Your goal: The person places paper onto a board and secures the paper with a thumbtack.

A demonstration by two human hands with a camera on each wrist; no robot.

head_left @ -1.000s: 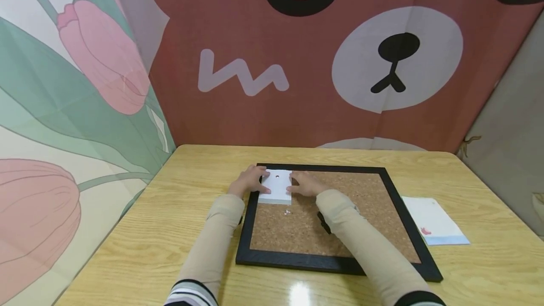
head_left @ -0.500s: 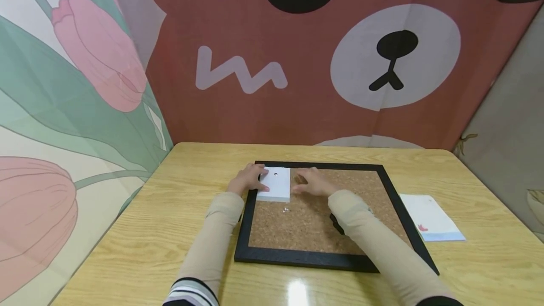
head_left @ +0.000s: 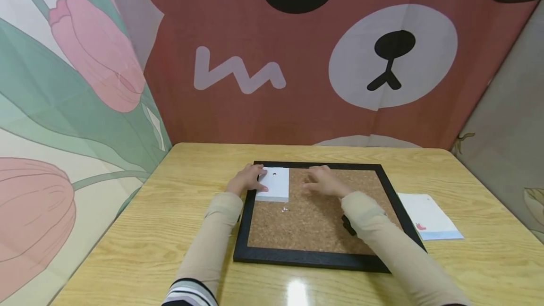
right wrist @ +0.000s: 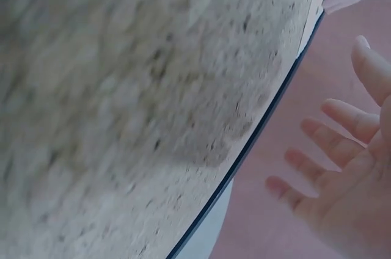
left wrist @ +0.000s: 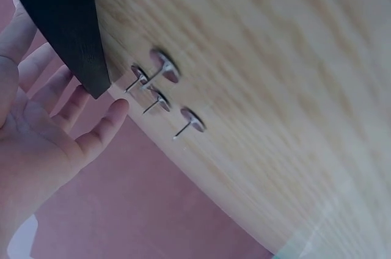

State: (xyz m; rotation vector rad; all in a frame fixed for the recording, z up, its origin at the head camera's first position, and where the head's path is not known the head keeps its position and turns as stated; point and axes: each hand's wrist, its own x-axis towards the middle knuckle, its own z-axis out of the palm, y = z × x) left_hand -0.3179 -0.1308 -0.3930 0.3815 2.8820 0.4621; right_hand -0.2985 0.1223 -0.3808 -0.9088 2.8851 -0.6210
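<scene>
My left hand (head_left: 245, 179) rests at the upper left corner of a black-framed corkboard (head_left: 314, 235), thumb and fingertips on a white sheet of paper (head_left: 274, 188). One small round metallic tack head (head_left: 274, 174) shows near the sheet's top. In the left wrist view the fingers (left wrist: 101, 131) spread loosely beside the black frame (left wrist: 79, 45). Over the cork, right of the paper, my right hand (head_left: 326, 182) is held with nothing in it; its fingers (right wrist: 333, 143) are parted and relaxed in the right wrist view.
Several thumbtacks (left wrist: 162, 66) lie points up on the wooden table, left of the board. Tiny white bits (head_left: 284, 209) sit on the cork below the paper. A notepad (head_left: 429, 216) with a pink print and blue lower edge lies right of the board.
My right hand has let go of the paper's right edge and moved right over the cork. The left hand stays on the paper's left side.
</scene>
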